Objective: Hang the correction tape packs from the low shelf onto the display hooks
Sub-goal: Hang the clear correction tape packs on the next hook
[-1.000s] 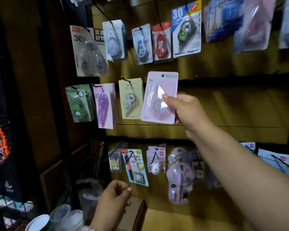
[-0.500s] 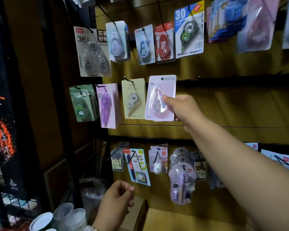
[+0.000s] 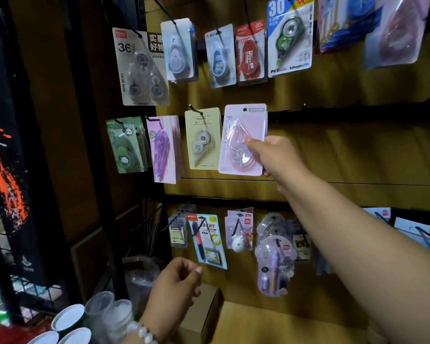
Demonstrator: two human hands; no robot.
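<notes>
Now my right hand (image 3: pixel 276 157) has brought the pink correction tape pack (image 3: pixel 242 140) a little higher and squarer against the display wall than it was a moment ago; a second back it hung lower and tilted. My grip is clamped on its right edge, thumb across the clear blister, the other fingers hidden behind the card. The pack's hang hole (image 3: pixel 245 109) now sits level with the black rail (image 3: pixel 333 112) of the middle row, just beside the cream pack (image 3: pixel 202 139) already hanging to its left. I cannot see a hook behind the card, so I cannot tell whether the hole has caught one yet. I judge the hanging is nearly done but unconfirmed: I should feel the card seat before letting go, or it may drop.

My left hand (image 3: pixel 176 281) has barely shifted; it waits low, fingers loosely curled and holding nothing, above the brown cardboard box (image 3: pixel 204 311) on the low shelf (image 3: pixel 271 324).
</notes>
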